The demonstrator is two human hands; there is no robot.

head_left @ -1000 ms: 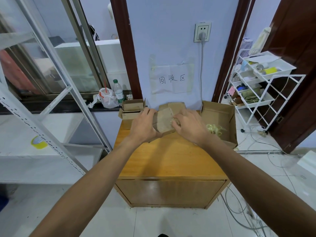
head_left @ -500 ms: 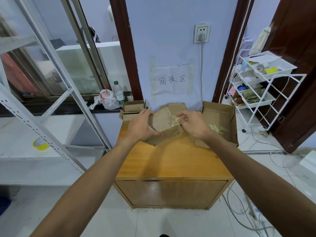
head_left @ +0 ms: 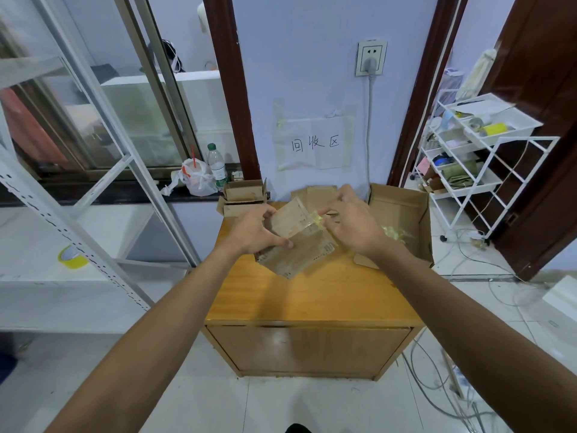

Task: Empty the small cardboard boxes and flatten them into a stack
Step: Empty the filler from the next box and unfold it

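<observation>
A small brown cardboard box (head_left: pixel 295 242) is held tilted above the back of the wooden cabinet top (head_left: pixel 312 295). My left hand (head_left: pixel 254 231) grips its left side, thumb on the near face. My right hand (head_left: pixel 351 223) pinches a strip of yellowish clear tape (head_left: pixel 315 220) at the box's upper right edge. Behind them lie flattened cardboard pieces (head_left: pixel 315 192) against the wall. Two small open boxes (head_left: pixel 245 196) stand stacked at the cabinet's back left corner.
A larger open cardboard box (head_left: pixel 402 214) with crumpled tape scraps (head_left: pixel 395 234) sits at the cabinet's right. A white wire rack (head_left: pixel 468 170) stands further right, cables trail on the floor, and metal shelving (head_left: pixel 93 232) is on the left. A bottle (head_left: pixel 217 167) and bag sit on the ledge.
The box has been tipped up and turned between my hands. My right hand has risen and drawn the tape strip off its edge, while the left hand keeps its hold.
</observation>
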